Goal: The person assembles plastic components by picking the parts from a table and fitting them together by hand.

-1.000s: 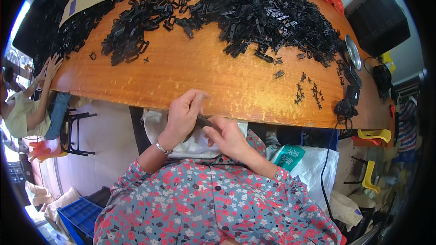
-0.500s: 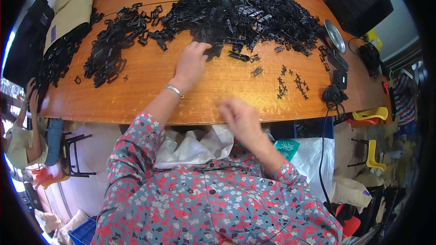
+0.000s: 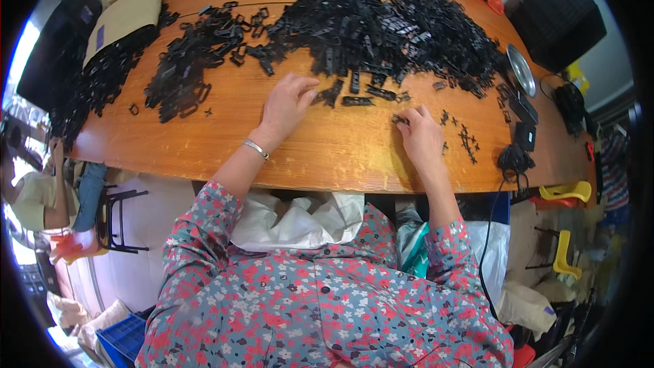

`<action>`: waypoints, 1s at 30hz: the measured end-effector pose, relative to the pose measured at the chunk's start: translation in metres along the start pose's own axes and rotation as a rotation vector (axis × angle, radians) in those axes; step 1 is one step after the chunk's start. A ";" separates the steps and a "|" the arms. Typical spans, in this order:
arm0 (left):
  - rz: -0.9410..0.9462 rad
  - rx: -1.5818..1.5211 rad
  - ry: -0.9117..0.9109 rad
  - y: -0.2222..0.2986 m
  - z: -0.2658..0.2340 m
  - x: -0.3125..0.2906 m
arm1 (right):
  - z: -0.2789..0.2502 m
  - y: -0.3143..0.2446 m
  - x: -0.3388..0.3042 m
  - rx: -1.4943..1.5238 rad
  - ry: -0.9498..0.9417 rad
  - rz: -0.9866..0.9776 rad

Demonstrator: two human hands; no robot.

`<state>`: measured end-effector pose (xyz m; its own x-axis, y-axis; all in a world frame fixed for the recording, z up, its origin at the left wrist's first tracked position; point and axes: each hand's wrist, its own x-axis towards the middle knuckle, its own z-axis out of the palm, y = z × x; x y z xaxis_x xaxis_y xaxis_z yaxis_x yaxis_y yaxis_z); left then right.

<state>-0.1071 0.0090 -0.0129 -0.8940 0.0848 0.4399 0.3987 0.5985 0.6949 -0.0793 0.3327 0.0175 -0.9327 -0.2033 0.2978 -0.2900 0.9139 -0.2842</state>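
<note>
Both hands now up on the bench: left hand (image 3: 289, 102) flat at the clip pile (image 3: 381, 27), right hand (image 3: 421, 136) pinching a loose clip (image 3: 398, 118).

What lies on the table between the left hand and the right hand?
In the head view, a few loose black plastic pieces lie between the left hand and the right hand; below them the wooden table is bare.
</note>
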 end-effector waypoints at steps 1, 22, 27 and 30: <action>-0.004 0.013 0.009 -0.002 -0.007 0.000 | -0.004 -0.005 -0.005 0.033 0.002 0.024; 0.037 0.446 -0.100 -0.009 -0.072 -0.007 | 0.015 -0.069 -0.041 0.238 -0.022 -0.174; 0.086 0.369 -0.195 0.026 -0.068 -0.044 | 0.013 -0.075 -0.035 0.188 -0.030 -0.147; 0.105 0.279 -0.198 0.048 -0.056 -0.064 | 0.021 -0.073 -0.034 0.194 -0.013 -0.111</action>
<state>-0.0197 -0.0120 0.0240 -0.8843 0.2934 0.3631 0.4436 0.7707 0.4575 -0.0307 0.2658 0.0091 -0.8949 -0.3048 0.3260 -0.4260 0.8008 -0.4209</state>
